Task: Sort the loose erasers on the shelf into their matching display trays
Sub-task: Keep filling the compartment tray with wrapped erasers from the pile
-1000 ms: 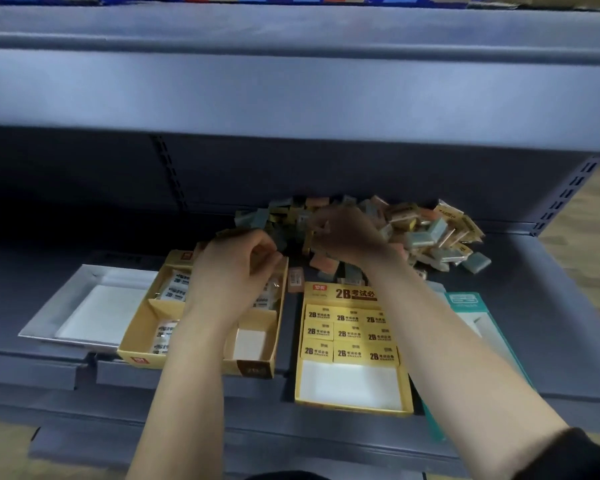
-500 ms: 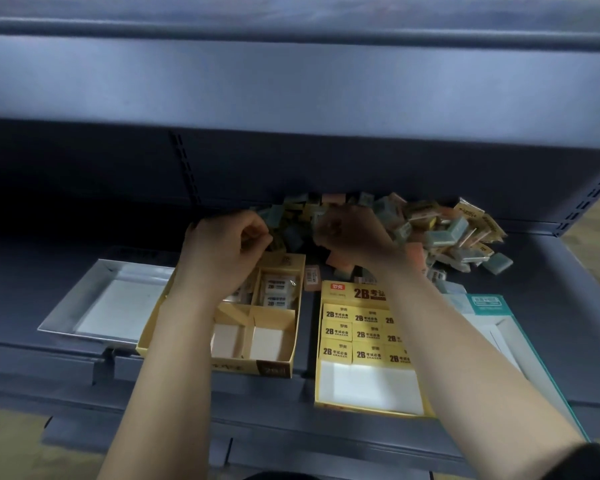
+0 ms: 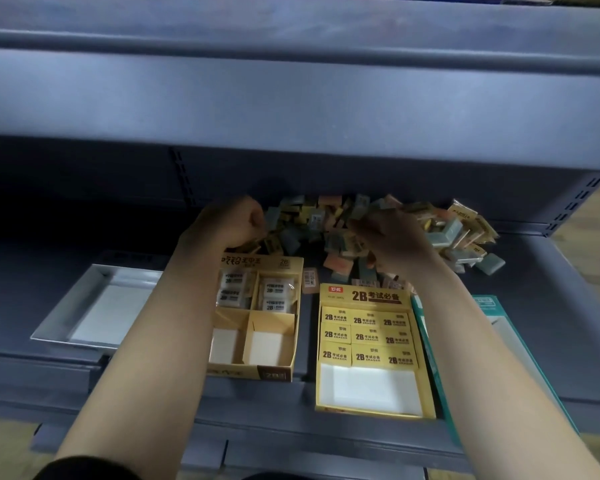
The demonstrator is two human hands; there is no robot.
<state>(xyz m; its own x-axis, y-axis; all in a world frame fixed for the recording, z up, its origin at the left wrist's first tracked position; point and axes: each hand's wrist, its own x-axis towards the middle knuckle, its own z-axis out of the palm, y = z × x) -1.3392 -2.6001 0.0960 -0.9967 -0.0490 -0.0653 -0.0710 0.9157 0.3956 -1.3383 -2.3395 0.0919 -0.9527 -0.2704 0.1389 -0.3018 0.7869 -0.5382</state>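
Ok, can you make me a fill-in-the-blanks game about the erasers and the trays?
1. The 2B tray holds ___ yellow erasers.
2. The white tray sits farthest ___.
3. The teal tray sits farthest ___.
4. The left hand and right hand reach into the eraser pile at the ___ of the shelf.
Missing words: nine, left, right, back.

Shelf [image 3: 551, 323]: painted metal, matt grey-blue, smooth. Upper shelf front [image 3: 291, 98]: same, faint sheen. Partitioned tray [image 3: 278, 374] and 2B tray [image 3: 361, 296]: yellow printed cardboard, matt, white paper-like floors. Silver tray [image 3: 94, 289]: smooth, slightly glossy walls, card or plastic unclear. Teal tray [image 3: 482, 301]: printed card, smooth. Loose erasers [image 3: 326, 230]: paper sleeves, some under shiny film. White erasers [image 3: 278, 289]: glossy clear wrap. Floor [image 3: 596, 216]: wood-look, matt.
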